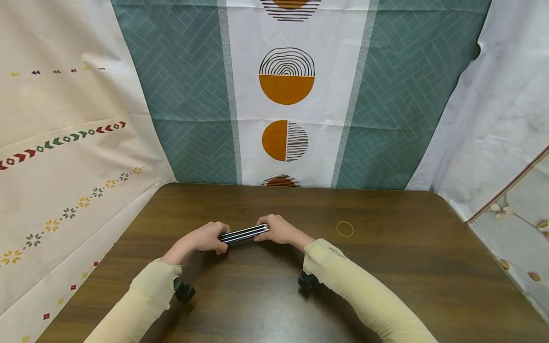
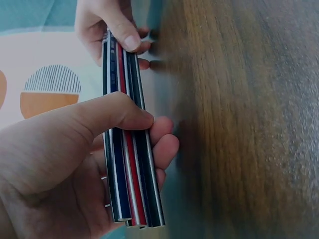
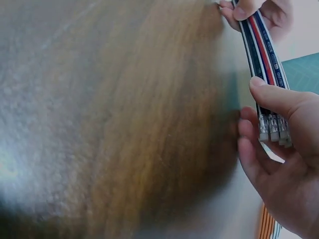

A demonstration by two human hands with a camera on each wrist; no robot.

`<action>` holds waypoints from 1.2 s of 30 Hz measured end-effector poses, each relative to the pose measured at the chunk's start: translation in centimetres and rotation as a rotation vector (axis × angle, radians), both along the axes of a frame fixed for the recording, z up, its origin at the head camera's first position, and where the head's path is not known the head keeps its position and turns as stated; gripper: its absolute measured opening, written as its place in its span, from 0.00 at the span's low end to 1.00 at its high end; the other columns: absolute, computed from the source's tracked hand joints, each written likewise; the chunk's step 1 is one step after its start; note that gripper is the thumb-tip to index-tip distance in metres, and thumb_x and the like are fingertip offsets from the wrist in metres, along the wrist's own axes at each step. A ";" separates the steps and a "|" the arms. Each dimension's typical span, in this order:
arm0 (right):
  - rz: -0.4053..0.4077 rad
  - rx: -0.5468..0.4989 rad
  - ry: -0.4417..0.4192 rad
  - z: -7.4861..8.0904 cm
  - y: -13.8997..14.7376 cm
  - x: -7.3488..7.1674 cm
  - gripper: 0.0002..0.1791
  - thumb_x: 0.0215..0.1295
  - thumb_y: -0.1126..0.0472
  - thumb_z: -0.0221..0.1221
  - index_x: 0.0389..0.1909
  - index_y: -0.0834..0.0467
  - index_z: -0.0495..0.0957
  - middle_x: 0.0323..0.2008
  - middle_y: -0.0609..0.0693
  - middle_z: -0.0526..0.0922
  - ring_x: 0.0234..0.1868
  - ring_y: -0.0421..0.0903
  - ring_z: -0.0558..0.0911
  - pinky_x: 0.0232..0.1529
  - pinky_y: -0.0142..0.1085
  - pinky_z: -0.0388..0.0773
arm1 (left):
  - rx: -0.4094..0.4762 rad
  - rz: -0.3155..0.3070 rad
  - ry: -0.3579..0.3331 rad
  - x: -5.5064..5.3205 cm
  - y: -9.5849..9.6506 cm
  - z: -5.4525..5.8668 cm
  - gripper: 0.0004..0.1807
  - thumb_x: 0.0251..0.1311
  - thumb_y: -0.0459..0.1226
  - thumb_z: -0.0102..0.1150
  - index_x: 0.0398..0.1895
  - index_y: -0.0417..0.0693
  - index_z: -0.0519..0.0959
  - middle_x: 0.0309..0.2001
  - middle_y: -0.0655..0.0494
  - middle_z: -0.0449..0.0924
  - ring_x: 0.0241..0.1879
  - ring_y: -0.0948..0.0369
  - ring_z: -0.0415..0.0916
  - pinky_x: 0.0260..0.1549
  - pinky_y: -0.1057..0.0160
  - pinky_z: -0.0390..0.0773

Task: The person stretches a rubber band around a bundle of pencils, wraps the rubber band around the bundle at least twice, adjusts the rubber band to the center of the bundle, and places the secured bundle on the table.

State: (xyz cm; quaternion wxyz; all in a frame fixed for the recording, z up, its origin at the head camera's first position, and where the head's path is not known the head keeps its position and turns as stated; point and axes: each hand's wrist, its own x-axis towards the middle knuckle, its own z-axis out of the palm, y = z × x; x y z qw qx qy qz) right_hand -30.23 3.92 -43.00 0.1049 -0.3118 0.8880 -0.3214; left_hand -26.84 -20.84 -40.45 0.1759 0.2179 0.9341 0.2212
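Brown wood-grain table (image 1: 257,309) on the head view, soft sheen on the near part. Pencil bundle (image 1: 243,234) is over it, left of centre, toward the back edge. Long axis runs left-right, right end angled slightly to the back edge. I see left hand (image 1: 209,237) clamped on the left end, right hand (image 1: 278,229) on the right end. Thin yellow ring (image 1: 336,229), roughly circular, lies flat toward the back-right corner. Printed cloth (image 1: 296,105) hangs behind the back edge, creased. Sleeves (image 1: 364,295) are cream fabric.

Left wrist: I'm looking down the bundle lengthwise. Blunt plain ends nearest the lens, slightly staggered. Straight slim barrels, smooth: black, navy and red, with silvery-white lengthwise stripes. Left thumb pressed across the barrels, fingers bent round the other side. Right hand grips the far end.

Right wrist: eraser end sits at the right hand, so erasers (image 3: 273,135) point right, blunt ends left. Pale stubby cylinders in silvery ferrules (image 3: 263,122), tips uneven. Pale lettering on a dark barrel. Right thumb clamps the top, fingers curved beneath; can't tell which fingertips touch. Can't judge height over the wood.
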 end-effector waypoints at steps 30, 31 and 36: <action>0.093 -0.207 -0.269 -0.1 2.1 0.3 0.18 0.64 0.52 0.66 0.55 0.47 0.83 0.21 0.47 0.74 0.17 0.40 0.65 0.20 0.31 0.64 | 0.103 -0.092 -0.114 -0.2 1.0 -0.6 0.06 0.63 0.38 0.64 0.37 0.47 0.77 0.24 0.60 0.69 0.16 0.65 0.67 0.20 0.68 0.70; 0.091 -0.219 -0.277 -0.1 2.2 0.4 0.17 0.65 0.52 0.65 0.55 0.47 0.83 0.22 0.49 0.74 0.16 0.40 0.64 0.20 0.31 0.63 | 0.102 -0.089 -0.117 -0.2 1.0 -0.6 0.06 0.63 0.38 0.64 0.37 0.46 0.78 0.24 0.60 0.69 0.16 0.65 0.66 0.19 0.68 0.70; 0.067 -0.277 -0.306 -0.3 2.2 0.5 0.14 0.68 0.52 0.61 0.52 0.47 0.84 0.28 0.58 0.83 0.15 0.40 0.61 0.19 0.31 0.61 | 0.102 -0.092 -0.098 -0.3 1.4 -0.6 0.08 0.62 0.40 0.66 0.38 0.47 0.79 0.22 0.61 0.68 0.14 0.65 0.64 0.17 0.68 0.67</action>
